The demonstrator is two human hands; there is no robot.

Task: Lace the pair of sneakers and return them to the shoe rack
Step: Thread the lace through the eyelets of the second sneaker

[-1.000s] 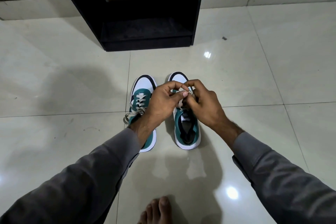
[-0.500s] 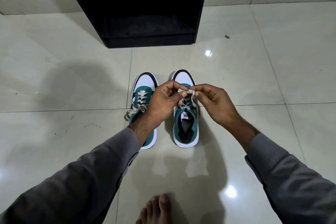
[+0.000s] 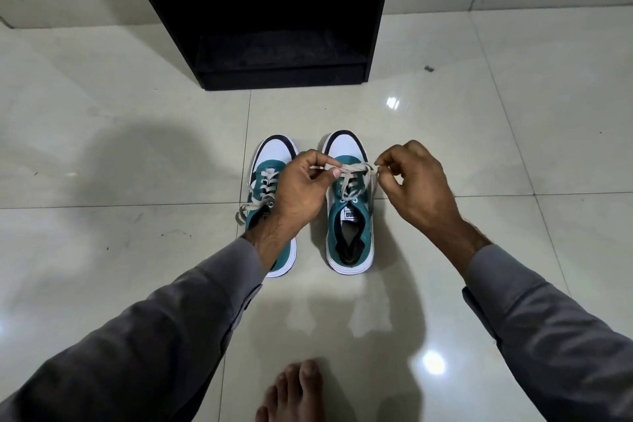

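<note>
So, roughly halfway I'd guess. Both sneakers sit side by side on the tile floor (image 3: 513,147) in the middle of the frame, toes pointing up-frame. The left sneaker (image 3: 270,178) looks laced already, its loose ends trailing off its left side, though whether it's knotted I can't tell since the forearm covers part of it. The right sneaker (image 3: 349,216) is the one in progress: the left hand (image 3: 301,185) pinches one end of the lace (image 3: 352,169) and the right hand (image 3: 414,181) pinches the other, pulled apart sideways over the top eyelets. Left to do, by my read: finish and tie that one, then carry both over. The shoe rack (image 3: 260,10) at top center is dark inside; its lower shelf looks bare, no shoes visible.
</note>
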